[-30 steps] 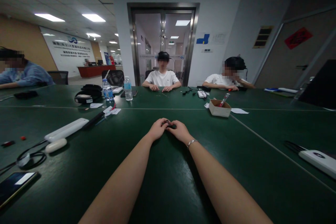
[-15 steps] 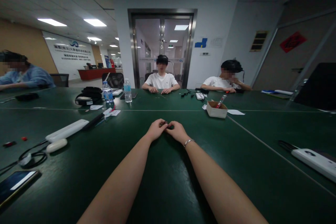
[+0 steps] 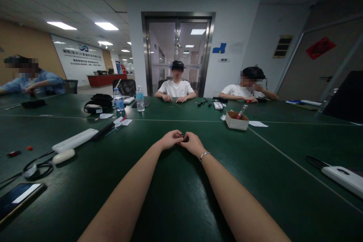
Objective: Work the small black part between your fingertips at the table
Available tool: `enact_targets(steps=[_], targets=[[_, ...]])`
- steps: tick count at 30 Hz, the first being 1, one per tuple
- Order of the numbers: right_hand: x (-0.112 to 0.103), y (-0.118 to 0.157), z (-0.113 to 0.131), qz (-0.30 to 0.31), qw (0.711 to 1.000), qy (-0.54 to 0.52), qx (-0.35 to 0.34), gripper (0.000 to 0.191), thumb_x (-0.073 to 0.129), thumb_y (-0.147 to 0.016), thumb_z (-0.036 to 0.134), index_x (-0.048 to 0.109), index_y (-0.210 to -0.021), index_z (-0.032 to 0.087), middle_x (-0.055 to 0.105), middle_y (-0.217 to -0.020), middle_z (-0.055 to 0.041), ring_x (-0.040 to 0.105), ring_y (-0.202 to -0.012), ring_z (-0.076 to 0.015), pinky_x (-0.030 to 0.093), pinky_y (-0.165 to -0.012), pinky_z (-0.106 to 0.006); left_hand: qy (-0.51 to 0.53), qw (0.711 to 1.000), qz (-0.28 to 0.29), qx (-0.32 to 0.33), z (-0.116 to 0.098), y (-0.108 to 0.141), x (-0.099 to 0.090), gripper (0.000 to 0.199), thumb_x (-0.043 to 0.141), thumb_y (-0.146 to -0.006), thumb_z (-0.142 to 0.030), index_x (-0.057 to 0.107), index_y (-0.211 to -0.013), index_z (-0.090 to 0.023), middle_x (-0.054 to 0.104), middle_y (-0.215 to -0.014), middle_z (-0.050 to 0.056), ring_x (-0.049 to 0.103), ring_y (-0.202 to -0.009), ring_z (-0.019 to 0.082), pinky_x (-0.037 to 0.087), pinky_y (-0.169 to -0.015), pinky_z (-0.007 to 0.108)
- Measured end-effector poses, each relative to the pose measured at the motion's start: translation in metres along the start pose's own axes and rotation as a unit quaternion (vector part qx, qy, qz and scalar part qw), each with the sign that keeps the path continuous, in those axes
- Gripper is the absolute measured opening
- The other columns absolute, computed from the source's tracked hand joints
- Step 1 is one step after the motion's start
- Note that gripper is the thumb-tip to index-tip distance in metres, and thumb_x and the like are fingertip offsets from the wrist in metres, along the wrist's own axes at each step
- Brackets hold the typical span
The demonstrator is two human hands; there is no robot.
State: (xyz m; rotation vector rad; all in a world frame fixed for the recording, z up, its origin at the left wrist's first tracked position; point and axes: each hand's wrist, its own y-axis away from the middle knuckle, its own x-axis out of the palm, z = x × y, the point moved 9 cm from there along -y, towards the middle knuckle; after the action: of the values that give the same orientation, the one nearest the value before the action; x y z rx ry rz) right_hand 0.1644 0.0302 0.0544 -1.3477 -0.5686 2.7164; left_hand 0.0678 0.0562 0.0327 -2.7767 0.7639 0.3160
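Both my arms reach forward over the dark green table [image 3: 170, 196], and the hands meet near its middle. My left hand [image 3: 171, 140] is closed, thumb and fingers pinched together. Close against it, my right hand [image 3: 193, 143] is closed too, with a silver bracelet at the wrist. Between the fingertips shows a small dark object [image 3: 183, 137], mostly hidden by the fingers and too small to name.
A small box [image 3: 237, 121] with a red-marked item stands ahead right. Two water bottles [image 3: 140, 99] and a black case [image 3: 98, 104] are ahead left. At left lie a white bar-shaped device [image 3: 75, 140], a cable and a phone [image 3: 19, 199]. Several people sit around the table.
The view has shifted slightly, so everything appears a little lower and further right. My hands stay together, with small finger movements around the dark object.
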Motion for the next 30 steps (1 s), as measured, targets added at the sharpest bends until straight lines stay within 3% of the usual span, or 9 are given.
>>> enact_targets(steps=[2,7,30], targets=[[0.003,0.0,0.003,0.012,1.0,0.012,0.001,0.029,0.07,-0.067,0.042,0.052,-0.066,0.019,0.056,-0.071,-0.0004,0.05,-0.063,-0.0144,0.033,-0.052,-0.022,-0.012,1.0,0.005,0.006,0.0,0.004,-0.002,0.023,0.063,-0.071,-0.027,0.054,-0.087,-0.014,0.059,-0.076,0.002,0.057,-0.07,0.012,0.045,-0.069,0.026],[0.007,0.002,0.007,0.032,0.999,0.027,-0.002,0.027,0.068,-0.07,0.042,0.053,-0.071,0.02,0.057,-0.07,0.0011,0.049,-0.059,-0.0132,0.029,-0.049,-0.022,-0.084,0.994,-0.054,0.034,-0.007,0.018,-0.01,0.023,0.056,-0.076,-0.031,0.055,-0.095,-0.018,0.061,-0.085,0.002,0.057,-0.075,0.013,0.045,-0.071,0.026],[0.007,0.004,0.004,0.034,0.999,-0.015,-0.02,0.018,0.067,-0.072,0.033,0.055,-0.074,0.019,0.057,-0.072,0.0002,0.05,-0.062,-0.013,0.033,-0.052,-0.021,-0.109,0.992,-0.058,0.034,-0.012,0.02,-0.008,0.023,0.055,-0.076,-0.035,0.054,-0.093,-0.019,0.061,-0.079,0.0,0.059,-0.074,0.014,0.046,-0.07,0.026]])
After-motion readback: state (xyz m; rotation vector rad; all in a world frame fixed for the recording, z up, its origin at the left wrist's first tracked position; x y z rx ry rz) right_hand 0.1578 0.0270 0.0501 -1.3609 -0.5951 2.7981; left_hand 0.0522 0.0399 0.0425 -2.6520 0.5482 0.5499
